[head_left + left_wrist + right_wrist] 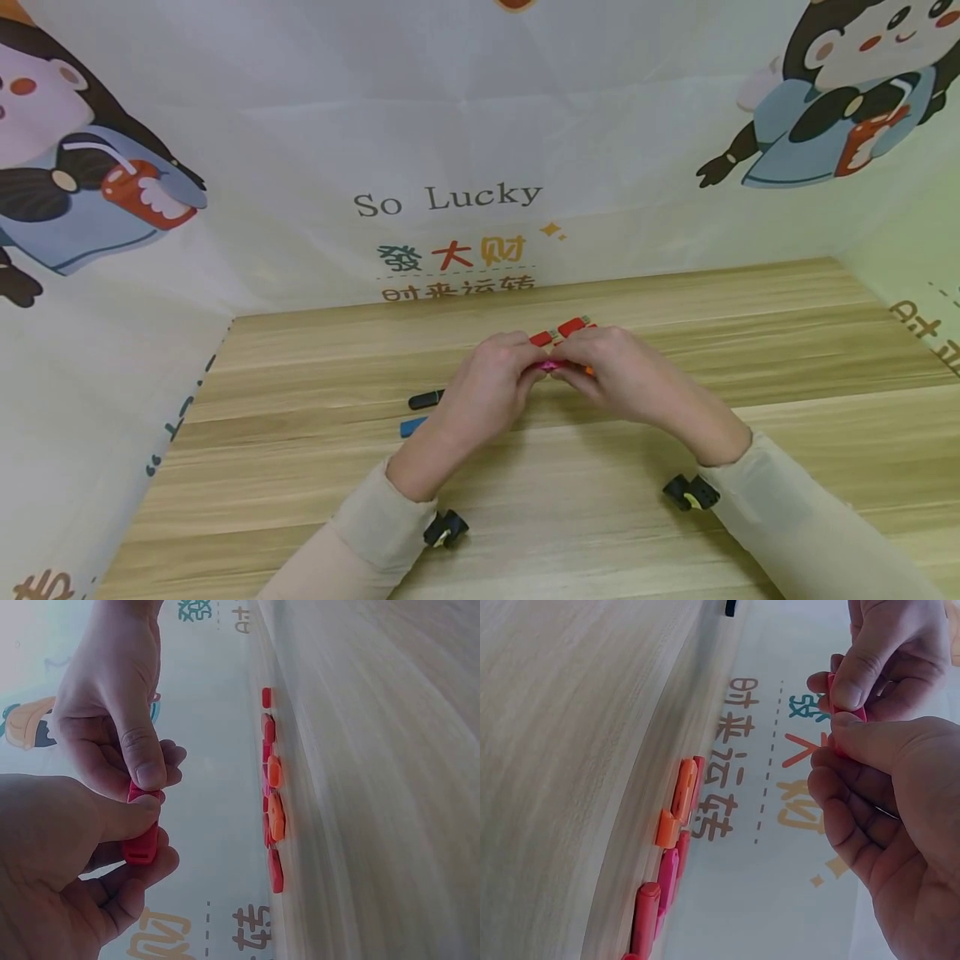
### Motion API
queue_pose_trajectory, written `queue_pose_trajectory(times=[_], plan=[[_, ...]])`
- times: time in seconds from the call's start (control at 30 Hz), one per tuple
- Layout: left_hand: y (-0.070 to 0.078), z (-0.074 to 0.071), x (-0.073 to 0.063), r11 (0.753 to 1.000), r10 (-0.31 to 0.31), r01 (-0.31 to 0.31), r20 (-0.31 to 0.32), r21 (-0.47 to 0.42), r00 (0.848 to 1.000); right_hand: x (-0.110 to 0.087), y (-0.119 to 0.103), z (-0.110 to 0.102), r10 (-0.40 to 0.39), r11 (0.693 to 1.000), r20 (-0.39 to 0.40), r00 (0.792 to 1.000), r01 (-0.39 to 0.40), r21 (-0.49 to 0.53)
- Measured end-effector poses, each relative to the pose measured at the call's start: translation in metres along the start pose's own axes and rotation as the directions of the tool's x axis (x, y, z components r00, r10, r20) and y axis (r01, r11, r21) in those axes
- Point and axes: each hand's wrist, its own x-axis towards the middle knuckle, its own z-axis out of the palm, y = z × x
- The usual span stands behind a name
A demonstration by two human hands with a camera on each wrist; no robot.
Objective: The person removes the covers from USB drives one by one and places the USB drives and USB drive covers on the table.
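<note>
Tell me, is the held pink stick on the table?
Off: both wrist views show the left hand and right hand pinching the stick midair.

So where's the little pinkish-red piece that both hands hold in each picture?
Head: the pinkish-red piece is slightly right of and below centre, between left hand and right hand.
Left wrist: pinkish-red piece left of centre, slightly below mid-height.
Right wrist: pinkish-red piece in the upper right, partly hidden.
Shared landmark: the yellow printed character.
</note>
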Motion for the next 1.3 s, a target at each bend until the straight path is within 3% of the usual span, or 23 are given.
queue_pose_trajectory(times=[0.6,1.3], plan=[[0.0033,-0.0016,-0.0009,0.991,-0.135,0.136,0.062,-0.011,0.989,0.0012,-0.0027,-0.0013,0.075,0.997,0.068,0.995,-0.074,-0.024],[-0.0033,-0.0056,0.0023,0.992,-0.114,0.112,0.051,0.05,0.992,0.0024,-0.0007,-0.0052,0.104,0.994,0.084,0.991,-0.102,-0.029]])
